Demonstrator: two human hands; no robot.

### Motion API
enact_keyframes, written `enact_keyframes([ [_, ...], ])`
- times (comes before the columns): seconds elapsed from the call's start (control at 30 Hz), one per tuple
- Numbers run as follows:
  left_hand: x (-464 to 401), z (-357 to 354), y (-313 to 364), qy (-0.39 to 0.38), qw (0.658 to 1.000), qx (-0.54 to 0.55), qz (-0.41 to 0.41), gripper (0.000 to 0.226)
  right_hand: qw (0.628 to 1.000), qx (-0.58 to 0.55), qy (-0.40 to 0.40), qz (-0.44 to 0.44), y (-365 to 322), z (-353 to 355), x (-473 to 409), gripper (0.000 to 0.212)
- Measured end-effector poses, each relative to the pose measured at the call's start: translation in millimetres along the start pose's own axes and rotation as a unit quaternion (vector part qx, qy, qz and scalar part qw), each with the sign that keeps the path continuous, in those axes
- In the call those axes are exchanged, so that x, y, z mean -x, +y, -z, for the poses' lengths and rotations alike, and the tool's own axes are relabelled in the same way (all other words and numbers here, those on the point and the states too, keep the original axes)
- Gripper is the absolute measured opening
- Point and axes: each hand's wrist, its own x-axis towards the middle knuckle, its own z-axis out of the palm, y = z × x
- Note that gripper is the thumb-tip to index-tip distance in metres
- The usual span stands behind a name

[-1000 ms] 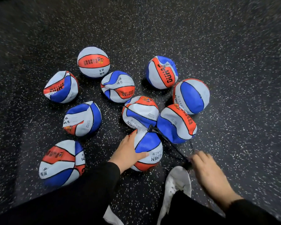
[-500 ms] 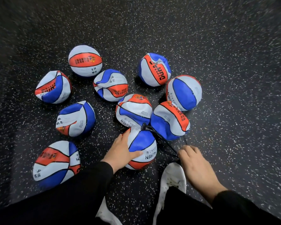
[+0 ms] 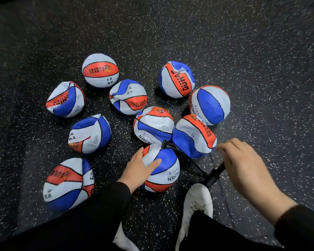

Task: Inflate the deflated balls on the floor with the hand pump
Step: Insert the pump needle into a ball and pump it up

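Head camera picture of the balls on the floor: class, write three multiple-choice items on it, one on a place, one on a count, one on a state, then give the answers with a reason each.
1. Where does the left hand rest?
A. on the ball being pumped
B. on the white shoe
C. flat on the floor

2. How many balls lie on the floor?
A. six
B. nine
C. twelve

3. In what state is the pump's handle, gripped by the right hand?
A. pushed fully down
B. raised, with black shaft showing
C. lying loose on the floor

Answers:
1 A: its fingers lie on the ball being pumped, where the hose plugs in.
2 B: nine red, white and blue balls can be counted.
3 B: black shaft of the pump shows below the right hand, beside the white shoe.
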Motion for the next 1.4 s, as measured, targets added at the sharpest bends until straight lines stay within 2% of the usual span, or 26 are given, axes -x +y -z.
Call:
enact_keyframes([
  [0.1,-3.1,2.0,0.8,-0.013,0.999,0.024,0.017,0.106,0.998,0.018,-0.046,-0.036,0.9,-35.6,26.2,0.019],
  [0.23,-5.0,2.1,-1.0,-0.017,0.999,0.024,0.013,0.112,0.991,0.037,-0.131,-0.016,5.8,-67.6,50.3,0.027],
  [0.33,-6.7,3.9,-1.5,-0.038,0.999,0.037,0.012,0.124,0.987,0.032,-0.16,-0.008,4.5,-69.5,63.2,0.031],
  [0.43,-5.3,2.8,-1.7,-0.06,0.998,0.006,0.003,0.142,0.989,0.023,-0.142,-0.035,12.4,-60.5,58.2,0.017],
  [0.47,-4.7,2.9,-3.0,-0.062,0.998,-0.005,0.002,0.145,0.99,0.022,-0.132,-0.042,15.4,-55.5,52.2,0.021],
  [0.53,-2.7,2.5,-6.3,-0.058,0.998,-0.015,0.001,0.147,0.996,0.02,-0.085,-0.036,15.0,-38.9,34.8,0.024],
  [0.63,-0.8,1.4,-4.6,-0.059,0.998,-0.008,0.007,0.147,1.0,0.009,-0.007,-0.023,1.9,-2.4,-4.1,0.016],
  [0.7,-2.0,0.6,-2.5,-0.058,0.998,-0.009,0.015,0.142,1.0,0.018,0.001,-0.021,-1.0,1.5,-16.1,0.014],
  [0.93,-5.5,2.8,1.2,-0.058,0.998,-0.026,0.03,0.135,0.993,0.032,-0.11,-0.04,2.2,-64.2,51.3,0.015],
  [1.07,-10.1,3.7,10.1,-0.057,0.997,-0.01,0.043,0.14,0.985,0.03,-0.17,-0.003,4.6,-71.9,75.1,0.022],
  [1.2,-11.0,3.7,13.7,-0.046,0.999,-0.018,0.022,0.132,0.989,0.008,-0.144,-0.038,16.6,-53.4,59.7,0.024],
  [1.33,-1.6,-0.1,8.7,-0.021,0.999,-0.027,0.008,0.119,1.0,-0.011,-0.019,-0.009,-6.1,-8.8,10.8,0.022],
  [1.4,0.9,-2.8,7.5,-0.013,0.999,-0.029,0.011,0.121,1.0,0.0,0.002,-0.007,-4.7,3.8,-1.2,0.022],
])
